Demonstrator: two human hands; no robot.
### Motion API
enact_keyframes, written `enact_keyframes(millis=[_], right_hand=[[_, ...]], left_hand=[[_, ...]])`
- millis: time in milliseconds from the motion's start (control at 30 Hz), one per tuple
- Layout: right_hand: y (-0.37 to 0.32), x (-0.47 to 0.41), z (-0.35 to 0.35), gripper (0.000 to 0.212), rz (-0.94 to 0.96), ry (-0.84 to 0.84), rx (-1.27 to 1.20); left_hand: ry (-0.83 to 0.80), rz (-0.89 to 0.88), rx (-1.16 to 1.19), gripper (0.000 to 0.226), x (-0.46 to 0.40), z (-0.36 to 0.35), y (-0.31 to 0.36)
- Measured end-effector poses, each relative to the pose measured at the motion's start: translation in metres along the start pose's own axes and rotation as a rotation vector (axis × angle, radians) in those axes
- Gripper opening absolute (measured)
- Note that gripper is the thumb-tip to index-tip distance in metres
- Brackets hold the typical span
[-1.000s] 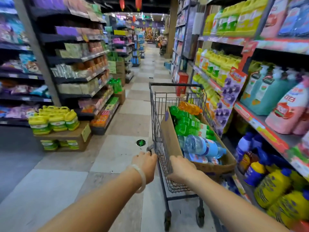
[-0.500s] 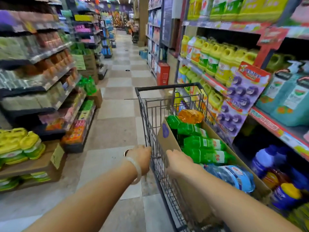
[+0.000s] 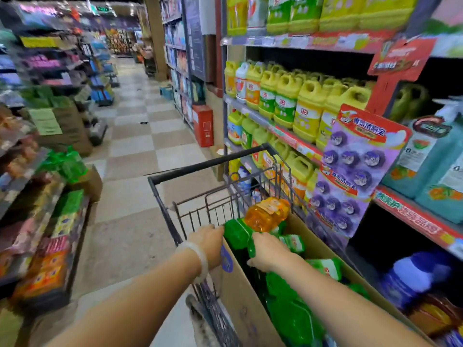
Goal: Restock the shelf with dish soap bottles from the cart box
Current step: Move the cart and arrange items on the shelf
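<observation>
in the cart box (image 3: pixel 240 304), green bottles (image 3: pixel 288 296) lie lengthwise.

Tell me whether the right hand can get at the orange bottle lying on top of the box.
Probably yes. The right hand rests on a green bottle just below the translucent orange bottle, which lies uncovered atop the cardboard box.

**Much of the aisle lost to blur and frame edges**

The left-hand shelves (image 3: pixel 37 171) smear into unreadable colour. The cardboard box (image 3: pixel 240 304) runs off the bottom edge. The right hand (image 3: pixel 269 251) hides its own fingertips among green bottles (image 3: pixel 290 319), grip unclear.
</observation>
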State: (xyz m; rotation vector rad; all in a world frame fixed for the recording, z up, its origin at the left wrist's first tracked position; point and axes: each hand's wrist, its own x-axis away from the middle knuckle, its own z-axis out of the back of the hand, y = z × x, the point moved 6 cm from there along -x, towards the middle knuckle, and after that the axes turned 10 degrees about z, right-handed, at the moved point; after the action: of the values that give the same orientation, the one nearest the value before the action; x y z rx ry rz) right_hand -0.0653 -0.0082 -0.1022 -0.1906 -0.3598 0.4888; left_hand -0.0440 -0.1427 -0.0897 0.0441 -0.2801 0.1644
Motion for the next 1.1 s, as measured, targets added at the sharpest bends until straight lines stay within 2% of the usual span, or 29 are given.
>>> enact_keyframes(millis=[200,333,433,533,700,867,967,1100], right_hand=[[0.056,-0.05,0.008,0.056,-0.157,-0.046,-0.098],[0.095,-0.081,0.008,0.059,-0.278,-0.058,-0.176],[0.121,-0.107,0.004,0.049,-0.387,-0.038,-0.286],[0.144,-0.132,0.0,0.035,-0.565,0.035,-0.439],[0.166,-0.164,-0.017,0.059,-0.787,0.135,-0.731],[0.177,-0.18,-0.046,0.073,-0.959,0.221,-1.129],[0.181,-0.184,-0.053,0.069,-1.002,0.251,-1.346],[0.179,-0.184,-0.05,0.056,-0.997,0.337,-1.448]], left_hand=[[-0.095,-0.165,-0.144,0.055,-0.086,0.002,0.038],[-0.124,-0.23,-0.158,0.055,-0.15,0.002,0.062],[-0.177,-0.27,-0.047,0.045,-0.195,0.003,0.074],[-0.283,-0.291,0.082,0.049,-0.235,-0.007,0.082],[-0.46,-0.286,0.243,0.059,-0.281,-0.037,0.095],[-0.651,-0.184,0.378,0.06,-0.299,-0.061,0.105],[-0.813,-0.065,0.58,0.06,-0.302,-0.069,0.11],[-0.786,-0.057,0.656,0.051,-0.299,-0.07,0.111]])
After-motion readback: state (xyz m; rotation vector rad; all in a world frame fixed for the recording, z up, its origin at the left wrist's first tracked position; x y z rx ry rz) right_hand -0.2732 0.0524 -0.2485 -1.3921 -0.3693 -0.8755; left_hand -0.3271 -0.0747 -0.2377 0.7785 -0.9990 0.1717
